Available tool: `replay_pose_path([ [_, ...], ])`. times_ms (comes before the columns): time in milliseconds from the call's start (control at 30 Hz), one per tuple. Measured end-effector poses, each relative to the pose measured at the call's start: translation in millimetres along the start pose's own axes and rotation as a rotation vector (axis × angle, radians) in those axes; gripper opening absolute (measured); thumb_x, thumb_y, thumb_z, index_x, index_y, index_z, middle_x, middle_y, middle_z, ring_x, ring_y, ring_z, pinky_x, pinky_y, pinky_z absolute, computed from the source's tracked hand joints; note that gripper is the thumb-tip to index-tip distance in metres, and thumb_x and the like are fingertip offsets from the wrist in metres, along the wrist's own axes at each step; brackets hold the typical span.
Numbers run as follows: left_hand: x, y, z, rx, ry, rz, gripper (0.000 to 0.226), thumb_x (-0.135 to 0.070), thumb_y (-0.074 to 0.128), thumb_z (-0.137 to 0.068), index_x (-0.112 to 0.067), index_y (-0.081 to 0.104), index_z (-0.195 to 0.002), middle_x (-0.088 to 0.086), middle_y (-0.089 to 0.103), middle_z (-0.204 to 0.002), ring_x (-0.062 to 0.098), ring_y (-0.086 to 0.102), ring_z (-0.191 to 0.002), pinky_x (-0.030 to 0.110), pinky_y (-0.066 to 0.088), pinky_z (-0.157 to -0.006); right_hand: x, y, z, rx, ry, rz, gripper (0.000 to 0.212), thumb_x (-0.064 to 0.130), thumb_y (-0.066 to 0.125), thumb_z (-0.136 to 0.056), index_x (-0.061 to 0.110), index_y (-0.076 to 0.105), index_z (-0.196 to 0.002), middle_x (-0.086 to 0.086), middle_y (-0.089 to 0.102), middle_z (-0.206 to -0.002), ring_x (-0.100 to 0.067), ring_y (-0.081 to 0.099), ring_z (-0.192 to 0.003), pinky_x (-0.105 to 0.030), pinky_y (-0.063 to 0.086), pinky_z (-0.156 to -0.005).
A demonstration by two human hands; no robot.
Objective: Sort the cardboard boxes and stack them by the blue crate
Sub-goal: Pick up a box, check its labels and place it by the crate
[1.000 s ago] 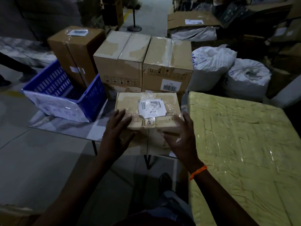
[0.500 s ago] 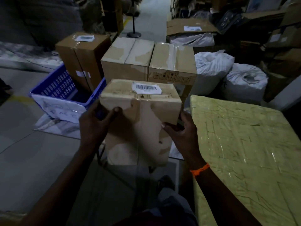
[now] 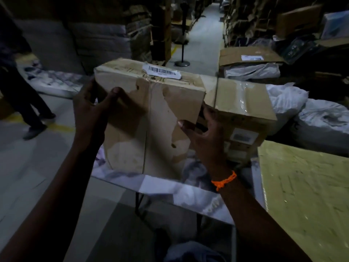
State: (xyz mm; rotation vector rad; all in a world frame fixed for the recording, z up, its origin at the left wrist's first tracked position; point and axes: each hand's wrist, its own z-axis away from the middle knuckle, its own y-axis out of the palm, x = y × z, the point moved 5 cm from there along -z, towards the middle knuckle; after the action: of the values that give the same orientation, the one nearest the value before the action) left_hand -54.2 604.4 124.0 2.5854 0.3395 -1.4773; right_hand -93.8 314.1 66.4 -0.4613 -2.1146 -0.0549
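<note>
Warehouse aisle, cardboard box [image 3: 151, 114] above the near edge of the table [image 3: 160, 186], your left hand [image 3: 90, 110] and right hand [image 3: 205, 140] gripping its sides, thumbs across its front, taped box [image 3: 241, 97] just beside its right, open floor left.

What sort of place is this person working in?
Most likely a warehouse or parcel depot: a taped brown cardboard box with a white barcode label, bulging white sacks, and a long aisle lined with stacked goods.

The box [image 3: 151, 114] is worn tan cardboard with a torn, patchy front, upright, with 1 barcode label [image 3: 162, 71] on top. A taped box [image 3: 243, 103] sits just behind it, right.
</note>
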Motion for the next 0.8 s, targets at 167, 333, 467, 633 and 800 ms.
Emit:
replay_pose_path([
  [167,15,-24,-74,-0.004,0.004,0.034,0.028,-0.037,0.083,-0.08,-0.029,0.072,-0.104,0.007,0.067,-0.097,0.024,0.06,-0.091,0.038,0.05,-0.081,-1,56,-50,-0.051,-0.057,-0.038,0.074,0.032,0.084,-0.085,0.005,0.053,-0.147,-0.009,0.053,-0.133,-0.012,0.059,-0.126,-0.03,0.058,-0.096],
  [333,40,-51,-137,0.002,0.02,0.1,0.014,-0.029,0.081,-0.08,-0.035,0.073,-0.089,-0.001,0.064,-0.089,0.017,0.059,-0.084,0.03,0.049,-0.077,-13,118,-90,-0.027,-0.059,-0.085,0.071,0.041,0.084,-0.082,0.028,0.053,-0.145,-0.001,0.052,-0.135,-0.022,0.057,-0.131,-0.046,0.059,-0.096],
  [467,80,-71,-171,0.033,0.009,0.15,0.026,-0.033,0.084,-0.08,-0.027,0.066,-0.099,0.001,0.06,-0.092,0.015,0.056,-0.085,0.028,0.044,-0.08,-30,160,-95,0.011,0.012,-0.064,0.069,0.041,0.082,-0.081,0.023,0.056,-0.143,-0.005,0.051,-0.133,-0.026,0.06,-0.127,-0.045,0.058,-0.098],
  [633,137,-85,-189,0.044,-0.061,0.22,0.039,-0.028,0.08,-0.084,-0.013,0.069,-0.119,-0.005,0.071,-0.099,0.016,0.061,-0.095,0.029,0.048,-0.088,-47,196,-94,0.025,0.1,0.048,0.076,0.037,0.082,-0.082,0.012,0.054,-0.148,-0.007,0.05,-0.137,-0.025,0.061,-0.125,-0.04,0.058,-0.1],
  [800,182,-90,-202,0.129,-0.136,0.261,0.043,-0.018,0.073,-0.088,-0.006,0.06,-0.127,0.0,0.07,-0.115,0.018,0.063,-0.107,0.034,0.05,-0.096,-61,222,-91,-0.03,0.163,0.183,0.073,0.02,0.086,-0.083,0.011,0.053,-0.148,-0.01,0.052,-0.14,-0.019,0.059,-0.127,-0.02,0.053,-0.101],
])
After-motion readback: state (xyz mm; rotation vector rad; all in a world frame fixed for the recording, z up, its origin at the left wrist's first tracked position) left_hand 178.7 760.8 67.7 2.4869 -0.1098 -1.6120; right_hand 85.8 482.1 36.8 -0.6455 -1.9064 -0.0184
